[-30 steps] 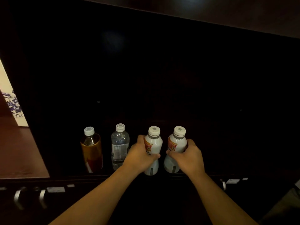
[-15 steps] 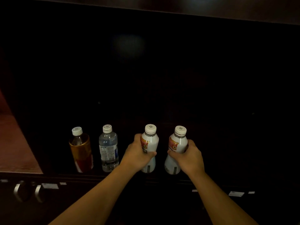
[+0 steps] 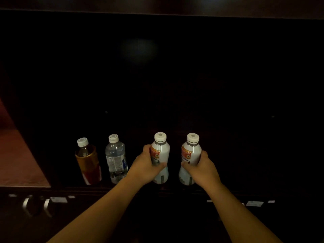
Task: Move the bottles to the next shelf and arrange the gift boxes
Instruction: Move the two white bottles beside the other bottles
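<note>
L hand (image 3: 145,165) grips left white bottle (image 3: 161,155), R hand (image 3: 201,168) grips right white bottle (image 3: 190,155); both lower centre, upright.

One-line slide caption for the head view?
Each hand, left hand and right hand, grips one white bottle on a dark shelf.

I count four capped bottles upright in a row at the front of a dark shelf: at far left an amber bottle (image 3: 88,163) with a red lower label, just beside it a clear water bottle (image 3: 115,159), then the left white bottle (image 3: 161,155) and the right white bottle (image 3: 190,156), each with an orange-and-red label and white cap. My left hand (image 3: 145,168) grips the left white bottle at its waist, my right hand (image 3: 203,170) the right one likewise; I cannot tell whether either base touches the shelf.
</note>
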